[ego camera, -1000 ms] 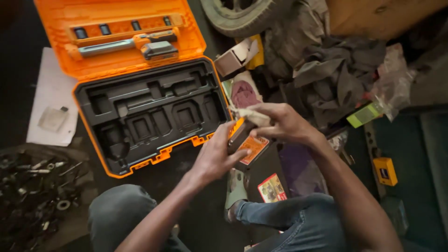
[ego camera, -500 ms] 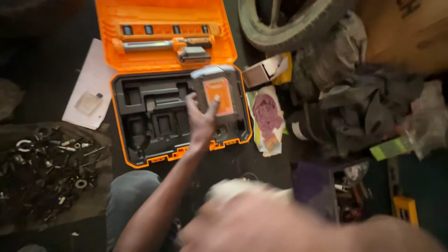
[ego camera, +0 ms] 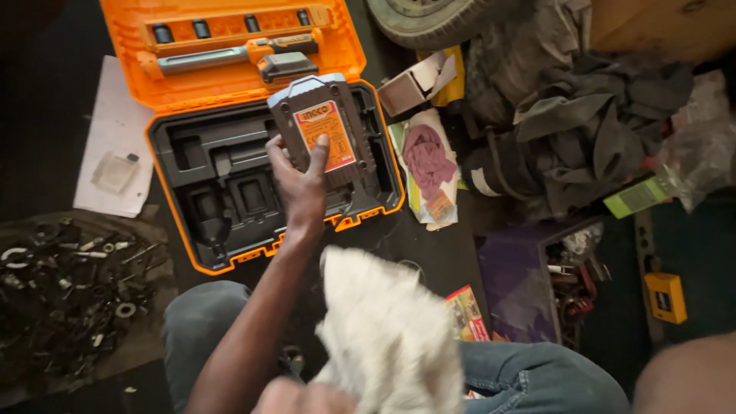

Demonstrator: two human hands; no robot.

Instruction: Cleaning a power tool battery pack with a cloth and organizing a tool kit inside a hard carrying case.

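Reaching forward, left hand (ego camera: 300,178) has its grip clamped on grey battery charger (ego camera: 322,126); right hand unseen.

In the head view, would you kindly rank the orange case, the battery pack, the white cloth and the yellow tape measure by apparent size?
1. Orange case
2. White cloth, though it lies nearer the camera, so it looks bigger than it is
3. Battery pack
4. Yellow tape measure
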